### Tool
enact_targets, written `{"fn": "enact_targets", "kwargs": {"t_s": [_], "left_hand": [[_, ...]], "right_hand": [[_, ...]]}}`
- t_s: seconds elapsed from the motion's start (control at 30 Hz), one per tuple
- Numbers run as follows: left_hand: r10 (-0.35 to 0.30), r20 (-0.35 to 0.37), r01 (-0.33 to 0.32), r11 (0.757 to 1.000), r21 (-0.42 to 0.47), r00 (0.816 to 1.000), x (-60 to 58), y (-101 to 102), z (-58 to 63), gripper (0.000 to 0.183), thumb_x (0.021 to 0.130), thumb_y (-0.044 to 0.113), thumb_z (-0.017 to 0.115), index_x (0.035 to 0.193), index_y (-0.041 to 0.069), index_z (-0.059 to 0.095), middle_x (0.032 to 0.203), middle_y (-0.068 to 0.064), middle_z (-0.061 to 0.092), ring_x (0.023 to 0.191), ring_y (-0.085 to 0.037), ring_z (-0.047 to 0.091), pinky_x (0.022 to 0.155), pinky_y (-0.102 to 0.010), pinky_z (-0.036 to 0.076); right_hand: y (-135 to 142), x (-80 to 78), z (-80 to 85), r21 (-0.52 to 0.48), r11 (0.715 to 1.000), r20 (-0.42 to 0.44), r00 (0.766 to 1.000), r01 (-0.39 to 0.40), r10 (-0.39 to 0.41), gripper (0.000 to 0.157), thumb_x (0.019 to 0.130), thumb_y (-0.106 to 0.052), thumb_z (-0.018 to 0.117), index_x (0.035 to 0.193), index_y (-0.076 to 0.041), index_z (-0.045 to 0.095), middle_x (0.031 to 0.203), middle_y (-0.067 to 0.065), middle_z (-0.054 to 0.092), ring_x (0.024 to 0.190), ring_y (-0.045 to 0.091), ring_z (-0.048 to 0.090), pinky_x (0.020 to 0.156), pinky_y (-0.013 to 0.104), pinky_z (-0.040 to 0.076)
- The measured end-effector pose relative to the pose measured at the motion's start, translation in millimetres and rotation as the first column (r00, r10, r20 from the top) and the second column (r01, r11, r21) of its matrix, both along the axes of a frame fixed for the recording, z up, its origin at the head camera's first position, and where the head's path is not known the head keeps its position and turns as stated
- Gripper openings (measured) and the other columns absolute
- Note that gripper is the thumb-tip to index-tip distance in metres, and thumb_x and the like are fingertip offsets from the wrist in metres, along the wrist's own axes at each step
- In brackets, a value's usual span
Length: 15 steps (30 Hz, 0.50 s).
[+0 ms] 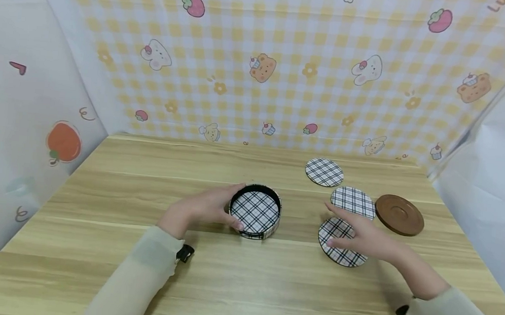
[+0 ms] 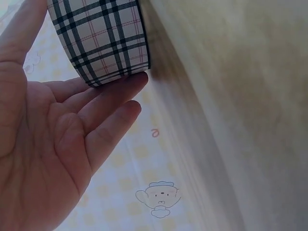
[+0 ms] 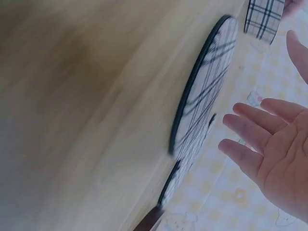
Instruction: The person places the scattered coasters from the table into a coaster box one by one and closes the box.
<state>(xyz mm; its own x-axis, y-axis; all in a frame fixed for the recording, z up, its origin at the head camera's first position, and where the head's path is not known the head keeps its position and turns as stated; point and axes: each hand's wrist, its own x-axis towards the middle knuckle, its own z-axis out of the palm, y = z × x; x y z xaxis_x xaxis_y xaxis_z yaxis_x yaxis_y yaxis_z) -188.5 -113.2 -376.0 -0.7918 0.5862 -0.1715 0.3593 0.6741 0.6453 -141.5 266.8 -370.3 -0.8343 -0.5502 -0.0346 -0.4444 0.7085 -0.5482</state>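
A round plaid coaster holder [image 1: 269, 230] with a black inner wall stands on the table, and a plaid disc lies inside it. My left hand [image 1: 206, 204] grips its left side, thumb at the front and fingers around the back; the left wrist view shows the fingers against its plaid wall [image 2: 103, 41]. Over the nearest plaid coaster [image 1: 342, 256] hovers my right hand [image 1: 366, 235], fingers spread and holding nothing. In the right wrist view a gap separates that hand [image 3: 279, 144] from the black-edged coaster [image 3: 207, 86].
Behind the right hand lies a second plaid coaster [image 1: 352, 199], partly covered by it. Another plaid coaster [image 1: 324, 172] is farther back. A brown round wooden disc [image 1: 400, 215] sits at the right. Patterned cloth [image 1: 284, 95] rises at the wooden table's [image 1: 242, 285] back edge.
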Motion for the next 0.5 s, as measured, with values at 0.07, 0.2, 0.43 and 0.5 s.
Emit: {"fn": "enact_targets", "kwargs": {"t_s": [0.07, 0.2, 0.43, 0.5], "left_hand": [[-0.004, -0.003, 0.004, 1.000, 0.002, 1.000, -0.1, 0, 0.7, 0.107, 0.077, 0.037, 0.085, 0.159, 0.010, 0.022, 0.159, -0.009, 0.038, 0.146, -0.027, 0.036, 0.122, -0.047, 0.028], [-0.008, 0.009, 0.008, 1.000, 0.017, 1.000, 0.4, 0, 0.9, 0.109, 0.076, 0.038, 0.085, 0.159, 0.008, 0.021, 0.159, -0.010, 0.037, 0.146, -0.028, 0.036, 0.122, -0.048, 0.027], [0.009, 0.024, -0.009, 1.000, 0.011, 1.000, 0.7, 0, -0.3, 0.112, 0.075, 0.039, 0.085, 0.159, 0.007, 0.018, 0.160, -0.010, 0.034, 0.148, -0.028, 0.033, 0.123, -0.047, 0.026], [0.015, 0.030, -0.016, 1.000, 0.021, 0.999, 0.5, 0, -0.2, 0.111, 0.075, 0.038, 0.085, 0.159, 0.008, 0.018, 0.159, -0.010, 0.037, 0.147, -0.027, 0.035, 0.123, -0.048, 0.026]], "right_hand": [[6, 2.4, 0.4, 0.013, 1.000, -0.001, 1.000, 0.000, 0.000, 0.087, 0.088, -0.041, 0.073, 0.152, 0.002, 0.033, 0.155, 0.024, 0.039, 0.139, 0.043, 0.042, 0.106, 0.060, 0.041], [18, 7.5, -1.5, 0.041, 0.999, -0.004, 1.000, 0.003, -0.003, 0.091, 0.086, -0.045, 0.073, 0.153, 0.001, 0.031, 0.156, 0.023, 0.038, 0.137, 0.040, 0.046, 0.104, 0.053, 0.045], [32, 12.7, -6.9, 0.074, 0.997, -0.034, 0.999, 0.002, 0.001, 0.094, 0.082, -0.049, 0.075, 0.153, -0.002, 0.034, 0.149, 0.022, 0.048, 0.125, 0.032, 0.056, 0.100, 0.023, 0.047], [35, 13.8, -8.5, 0.094, 0.996, -0.040, 0.999, 0.002, 0.001, 0.097, 0.080, -0.053, 0.074, 0.153, -0.003, 0.034, 0.148, 0.021, 0.049, 0.123, 0.030, 0.057, 0.098, 0.022, 0.047]]}}
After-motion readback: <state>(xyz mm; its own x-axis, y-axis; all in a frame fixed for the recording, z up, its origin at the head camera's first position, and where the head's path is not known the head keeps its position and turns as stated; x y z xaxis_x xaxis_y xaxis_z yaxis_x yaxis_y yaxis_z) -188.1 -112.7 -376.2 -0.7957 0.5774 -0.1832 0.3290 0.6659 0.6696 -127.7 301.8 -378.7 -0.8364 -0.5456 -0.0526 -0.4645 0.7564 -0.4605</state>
